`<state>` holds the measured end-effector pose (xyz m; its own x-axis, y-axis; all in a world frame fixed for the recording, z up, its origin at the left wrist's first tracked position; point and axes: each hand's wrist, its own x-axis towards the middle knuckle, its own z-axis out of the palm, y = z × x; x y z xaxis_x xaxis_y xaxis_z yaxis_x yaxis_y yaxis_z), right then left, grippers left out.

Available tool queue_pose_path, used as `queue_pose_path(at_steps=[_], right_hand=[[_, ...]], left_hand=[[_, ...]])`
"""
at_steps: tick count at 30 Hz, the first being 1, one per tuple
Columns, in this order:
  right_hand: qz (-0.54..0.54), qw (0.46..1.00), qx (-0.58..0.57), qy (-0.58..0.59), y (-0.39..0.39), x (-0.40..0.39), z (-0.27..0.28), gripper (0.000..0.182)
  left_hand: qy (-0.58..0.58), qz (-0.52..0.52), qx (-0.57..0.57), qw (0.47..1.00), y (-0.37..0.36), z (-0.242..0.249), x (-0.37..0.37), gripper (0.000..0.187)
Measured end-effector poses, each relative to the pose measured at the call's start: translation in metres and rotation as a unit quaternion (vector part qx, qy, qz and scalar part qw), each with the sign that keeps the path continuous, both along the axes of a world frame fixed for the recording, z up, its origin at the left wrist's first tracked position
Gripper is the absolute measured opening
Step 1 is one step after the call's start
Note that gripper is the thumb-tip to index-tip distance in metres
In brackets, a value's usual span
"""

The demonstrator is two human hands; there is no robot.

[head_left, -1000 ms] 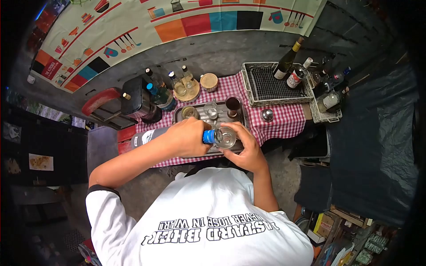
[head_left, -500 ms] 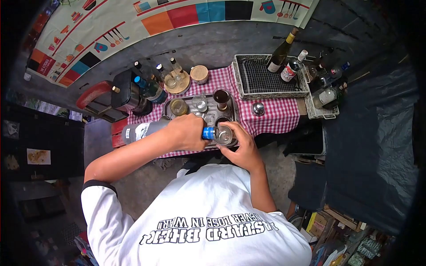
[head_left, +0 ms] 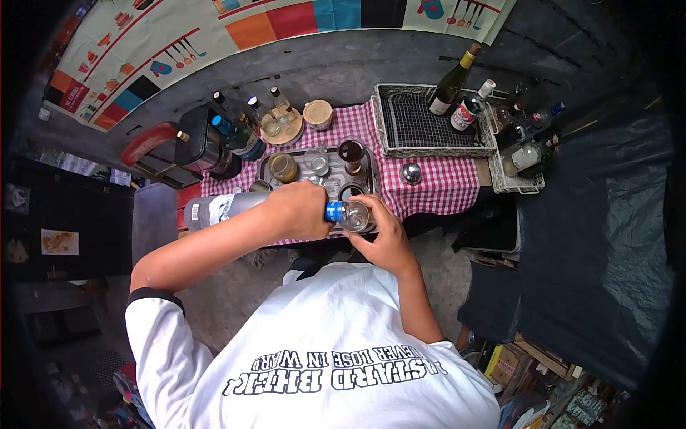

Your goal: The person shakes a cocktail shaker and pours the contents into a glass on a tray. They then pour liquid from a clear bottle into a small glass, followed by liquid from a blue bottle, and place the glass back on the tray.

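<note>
My left hand (head_left: 306, 209) is wrapped round the neck of a grey bottle (head_left: 207, 211) with a blue collar. The bottle lies nearly level, its mouth right at the rim of a clear glass (head_left: 356, 217). That glass sits between the thumb and fingers of my right hand (head_left: 389, 236), tilted toward the bottle. Just beyond my hands is a metal tray (head_left: 375, 175). On it stand a glass of dark liquid (head_left: 351, 151), a glass with yellowish contents (head_left: 283, 168), a small clear mug (head_left: 316, 161) and a second dark glass (head_left: 350, 191), partly hidden by my hands.
A red-checked cloth (head_left: 443, 189) covers the table. At the back right, a wire basket (head_left: 407, 146) holds two bottles. A silver dome-shaped object (head_left: 411, 173) sits in front. Several bottles, including a blue-capped one (head_left: 243, 139), and a lidded jar (head_left: 318, 114) line the back left.
The bottle and glass keep almost the same pose against each other, my hands shifting only slightly. The whole view has moved a little, so the table appears slightly further left and up.
</note>
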<state>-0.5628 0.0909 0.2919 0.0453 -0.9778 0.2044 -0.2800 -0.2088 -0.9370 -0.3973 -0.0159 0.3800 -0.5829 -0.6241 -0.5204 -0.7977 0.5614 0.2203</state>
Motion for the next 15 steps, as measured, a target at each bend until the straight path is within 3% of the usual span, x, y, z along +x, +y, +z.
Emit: queue_pose_path(at_steps=[15], right_hand=[[0.005,1.0,0.02,-0.018,-0.0001,-0.0023,-0.0063,0.056]], left_hand=[[0.001,-0.009,-0.025,1.0,-0.0001,-0.0073,-0.0012,0.028]])
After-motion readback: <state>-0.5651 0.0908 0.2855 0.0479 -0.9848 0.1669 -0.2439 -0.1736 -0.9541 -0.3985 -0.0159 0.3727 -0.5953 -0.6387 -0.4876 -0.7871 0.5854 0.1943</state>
